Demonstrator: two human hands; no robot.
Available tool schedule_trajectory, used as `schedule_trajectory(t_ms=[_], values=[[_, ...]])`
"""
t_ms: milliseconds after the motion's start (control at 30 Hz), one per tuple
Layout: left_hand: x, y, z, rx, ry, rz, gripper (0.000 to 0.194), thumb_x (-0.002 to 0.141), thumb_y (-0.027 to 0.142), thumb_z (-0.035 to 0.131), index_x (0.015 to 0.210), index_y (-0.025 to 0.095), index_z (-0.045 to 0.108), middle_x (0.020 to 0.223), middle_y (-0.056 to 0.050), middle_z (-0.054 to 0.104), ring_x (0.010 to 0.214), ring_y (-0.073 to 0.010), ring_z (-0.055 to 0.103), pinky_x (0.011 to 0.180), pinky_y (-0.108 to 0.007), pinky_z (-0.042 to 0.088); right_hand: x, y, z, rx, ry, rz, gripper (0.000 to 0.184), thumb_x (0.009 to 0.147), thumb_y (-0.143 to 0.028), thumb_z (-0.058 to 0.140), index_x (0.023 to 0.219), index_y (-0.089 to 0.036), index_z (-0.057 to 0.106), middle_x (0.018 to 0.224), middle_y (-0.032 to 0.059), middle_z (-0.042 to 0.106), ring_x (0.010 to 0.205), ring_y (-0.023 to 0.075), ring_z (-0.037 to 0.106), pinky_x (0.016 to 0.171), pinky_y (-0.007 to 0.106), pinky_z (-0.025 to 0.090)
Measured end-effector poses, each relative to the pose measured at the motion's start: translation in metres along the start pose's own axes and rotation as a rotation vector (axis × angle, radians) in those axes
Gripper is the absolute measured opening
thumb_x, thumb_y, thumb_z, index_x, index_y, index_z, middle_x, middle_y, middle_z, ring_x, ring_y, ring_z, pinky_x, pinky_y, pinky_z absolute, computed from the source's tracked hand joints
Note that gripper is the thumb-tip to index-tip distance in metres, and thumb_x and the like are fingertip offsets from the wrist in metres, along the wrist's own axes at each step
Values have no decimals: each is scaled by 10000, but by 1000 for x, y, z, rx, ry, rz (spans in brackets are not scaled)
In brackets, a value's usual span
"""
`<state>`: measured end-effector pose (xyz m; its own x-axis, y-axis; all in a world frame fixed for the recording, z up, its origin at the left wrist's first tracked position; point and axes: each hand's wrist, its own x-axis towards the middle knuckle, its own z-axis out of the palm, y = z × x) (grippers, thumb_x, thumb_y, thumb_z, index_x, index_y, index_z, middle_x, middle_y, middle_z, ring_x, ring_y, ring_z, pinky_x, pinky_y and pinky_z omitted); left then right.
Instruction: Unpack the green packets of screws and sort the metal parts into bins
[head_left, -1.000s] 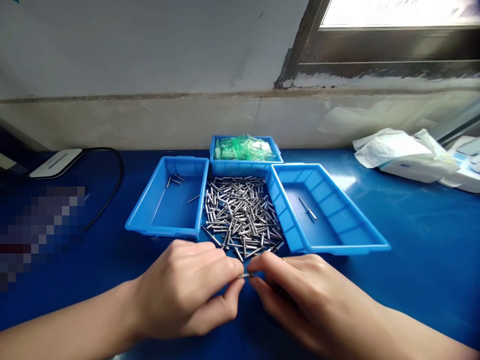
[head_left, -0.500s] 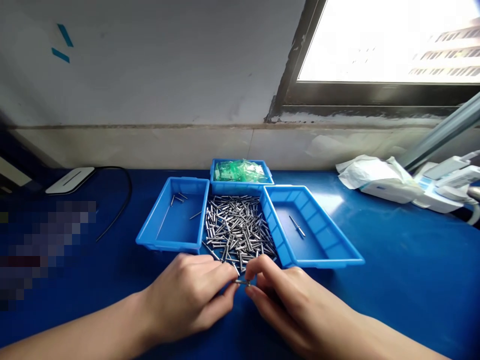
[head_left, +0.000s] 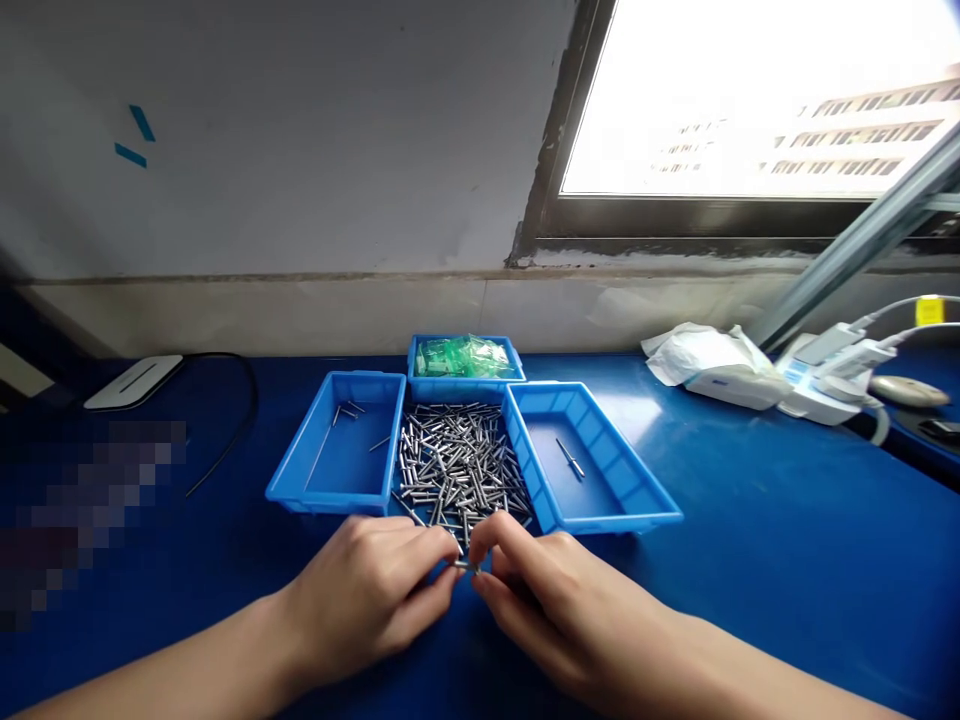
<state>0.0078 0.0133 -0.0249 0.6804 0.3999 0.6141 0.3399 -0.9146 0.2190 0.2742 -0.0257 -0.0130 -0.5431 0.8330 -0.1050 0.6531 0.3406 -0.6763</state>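
Note:
A small metal blind rivet (head_left: 464,566) lies level between my two hands, just in front of a loose pile of rivets (head_left: 461,465). My left hand (head_left: 390,580) pinches one end between thumb and forefinger. At the other end, the thumb and forefinger of my right hand (head_left: 559,605) close around the rivet's tip. Fingers hide much of this rivet. Several rivets lie in the left blue tray (head_left: 330,500), and a single rivet (head_left: 570,458) rests in the right blue tray (head_left: 622,522).
Behind the pile stands a third blue tray (head_left: 465,386) with green-tinted plastic packets (head_left: 465,356). A white flat device (head_left: 135,382) with a black cable sits at left. White tissue packaging (head_left: 705,355) and a power strip (head_left: 817,390) with plugs lie at right, beside a slanted metal post (head_left: 847,245).
The view has shifted, so the trays and hands appear slightly further left. Both hands keep their pinch on the rivet, with little visible movement against the pile.

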Motion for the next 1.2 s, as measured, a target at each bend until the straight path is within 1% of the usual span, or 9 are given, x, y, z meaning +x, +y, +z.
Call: schedule_trajectory(t_ms=[100, 200, 300, 467, 667, 833, 933, 1067, 1200], values=[[-2, 0, 1, -21, -8, -5, 318, 1272, 56, 572, 1072, 237, 743, 771, 32, 840, 535, -178, 769, 562, -305, 527, -1, -4, -3, 41, 14, -43, 92, 1272, -282, 716, 1331, -235, 770, 840, -78, 648, 677, 169, 569, 708, 323, 528], [-3, -1, 3, -57, -10, -9, 304, 1265, 66, 602, 1061, 232, 757, 786, 15, 861, 532, -185, 779, 551, -304, 539, -3, -9, -6, 98, 21, -58, 192, 1236, -227, 642, 1405, -254, 729, 837, -70, 651, 689, 177, 508, 713, 309, 480], [-3, -2, 5, -106, -5, -29, 279, 1281, 68, 602, 1133, 209, 793, 844, 2, 907, 579, -186, 845, 590, -285, 604, -2, -8, -6, 141, 19, -41, 256, 1212, -222, 618, 1461, -256, 667, 828, -89, 618, 649, 180, 480, 647, 297, 434], [0, 0, 4, -181, 4, -50, 324, 1313, 69, 566, 1190, 197, 837, 935, -11, 966, 681, -193, 943, 668, -251, 685, 1, -4, -4, 156, 31, -42, 130, 1184, -212, 625, 1232, -318, 568, 812, -96, 580, 664, 181, 465, 662, 297, 413], [3, -2, 1, -242, -4, -48, 349, 1311, 41, 546, 1290, 204, 854, 1058, -15, 1012, 805, -198, 1001, 758, -227, 736, -2, -7, -3, 140, 46, -60, 230, 1199, -243, 630, 1066, -347, 475, 819, -76, 612, 667, 181, 519, 660, 298, 408], [4, -2, 2, -218, 6, -9, 349, 1332, 85, 534, 1250, 192, 856, 958, -22, 984, 703, -199, 952, 696, -237, 711, -3, -7, 1, 101, 85, -86, 245, 1231, -312, 624, 1031, -340, 485, 862, -26, 709, 701, 194, 591, 680, 304, 437], [5, 0, 0, -192, 20, 17, 354, 1345, 122, 541, 1188, 190, 851, 877, -12, 953, 611, -183, 891, 629, -237, 670, -4, -5, 2, 59, 112, -104, 277, 1261, -346, 566, 1006, -341, 459, 834, -23, 697, 665, 189, 547, 660, 321, 403], [4, 2, -2, -170, 79, -2, 318, 1356, 137, 565, 1196, 190, 833, 867, -6, 934, 612, -162, 865, 650, -224, 677, -6, -2, 3, 1, 149, -109, 248, 1255, -241, 486, 1028, -338, 469, 833, -23, 683, 659, 186, 523, 655, 335, 384], [4, 2, -3, -156, 137, -13, 257, 1352, 125, 597, 1260, 203, 824, 825, 20, 893, 546, -141, 773, 645, -230, 670, -5, 1, 7, -43, 104, -126, 282, 1257, -181, 610, 1007, -302, 560, 812, -83, 608, 609, 144, 473, 618, 316, 360]])
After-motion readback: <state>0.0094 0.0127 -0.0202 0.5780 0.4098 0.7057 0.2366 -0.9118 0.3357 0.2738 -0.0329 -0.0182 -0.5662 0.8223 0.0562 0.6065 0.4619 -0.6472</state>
